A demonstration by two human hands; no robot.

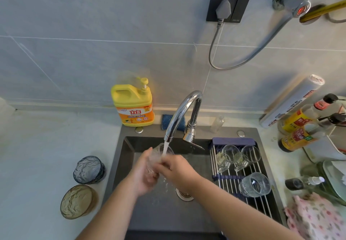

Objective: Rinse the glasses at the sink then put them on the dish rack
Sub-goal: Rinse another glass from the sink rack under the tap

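A clear glass [159,155] is under the running water of the chrome tap [181,114], over the dark sink [127,146]. My left hand [145,176] grips it from below and behind. My right hand [174,170] holds its near side, fingers curled at the glass. On the counter to the left stand a blue-grey glass [89,169] and an amber glass [77,201]. The roll-up dish rack [232,179] spans the sink's right side. On it lie two clear handled glasses [227,156] [247,157] and a ribbed clear glass [255,184].
A yellow dish-soap jug [133,104] and a blue sponge [173,122] stand behind the sink. Sauce bottles [299,125], a foil roll [292,101] and plates [333,178] crowd the right counter. A floral cloth [314,219] lies at the near right.
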